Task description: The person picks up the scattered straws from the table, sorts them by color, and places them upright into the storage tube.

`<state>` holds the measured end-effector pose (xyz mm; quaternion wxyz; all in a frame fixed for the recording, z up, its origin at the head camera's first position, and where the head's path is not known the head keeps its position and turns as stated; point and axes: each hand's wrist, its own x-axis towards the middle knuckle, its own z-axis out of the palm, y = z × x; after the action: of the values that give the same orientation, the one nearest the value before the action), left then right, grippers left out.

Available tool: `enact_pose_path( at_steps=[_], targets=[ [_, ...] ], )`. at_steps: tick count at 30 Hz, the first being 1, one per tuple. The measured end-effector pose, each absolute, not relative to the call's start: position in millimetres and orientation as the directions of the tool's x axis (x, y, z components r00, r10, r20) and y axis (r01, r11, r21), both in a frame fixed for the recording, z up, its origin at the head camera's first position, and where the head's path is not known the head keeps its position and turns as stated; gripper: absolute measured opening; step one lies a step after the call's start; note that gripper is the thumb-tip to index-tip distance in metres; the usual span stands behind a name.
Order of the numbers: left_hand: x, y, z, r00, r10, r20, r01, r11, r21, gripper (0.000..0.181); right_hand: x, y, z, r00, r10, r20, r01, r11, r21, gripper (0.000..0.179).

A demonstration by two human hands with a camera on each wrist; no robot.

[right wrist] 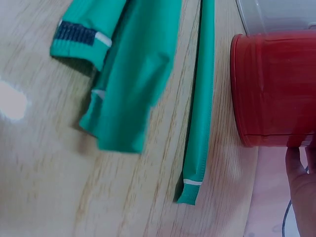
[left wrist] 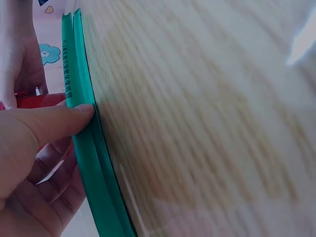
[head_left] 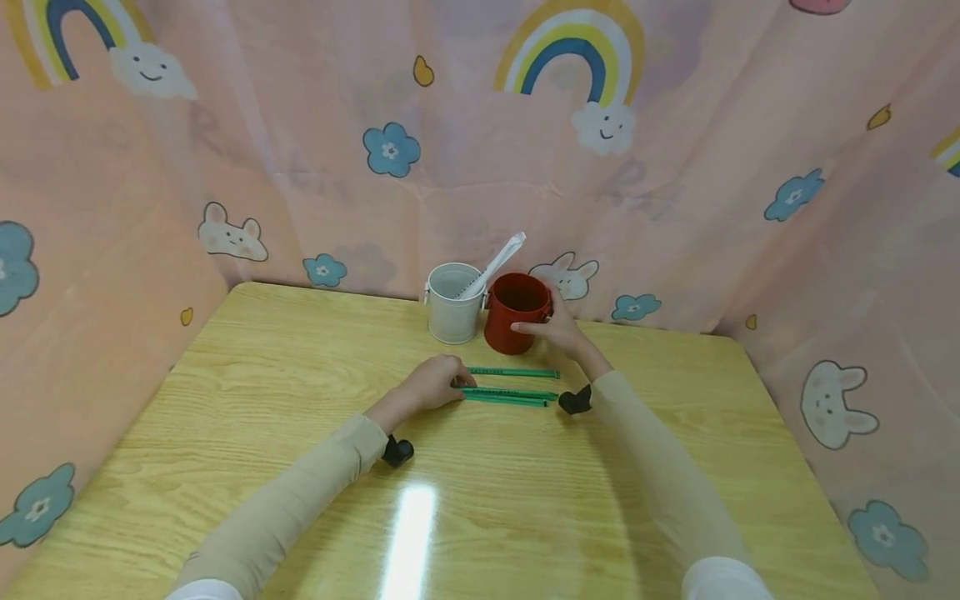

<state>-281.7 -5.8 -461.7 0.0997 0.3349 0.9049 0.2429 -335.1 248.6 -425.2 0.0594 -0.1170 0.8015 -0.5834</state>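
Several long, slim green packets with printing lie on the table in front of two small metal buckets. My left hand pinches one green packet near its left end, thumb on the near face and fingers behind it. A second green packet lies apart, closer to the buckets. My right hand grips the red bucket at its right side, with the thumb across its front. In the right wrist view, the red bucket stands beside the packets, and one packet overlaps others.
Left of the red bucket stands a white bucket with side handles, holding a slanted white stick-shaped packet. The wooden table meets a pink patterned curtain right behind the buckets. Light glares on the near tabletop.
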Motion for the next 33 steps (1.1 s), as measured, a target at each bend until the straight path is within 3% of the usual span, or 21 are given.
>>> enact_pose_path(
  at_steps=[21,33],
  targets=[
    [-278,-38,-436,-0.826,0.564,0.005,0.46,0.669,0.583,0.021,-337,251,-428,-0.961,-0.271,0.048,-0.127,0.282,-0.951,0.086],
    [-271,-28,-414,-0.936,0.325,0.139,0.319,0.606,0.729,0.019,-339,251,-429,-0.961,-0.272,0.051,-0.139,0.316,-0.938,0.088]
  ],
)
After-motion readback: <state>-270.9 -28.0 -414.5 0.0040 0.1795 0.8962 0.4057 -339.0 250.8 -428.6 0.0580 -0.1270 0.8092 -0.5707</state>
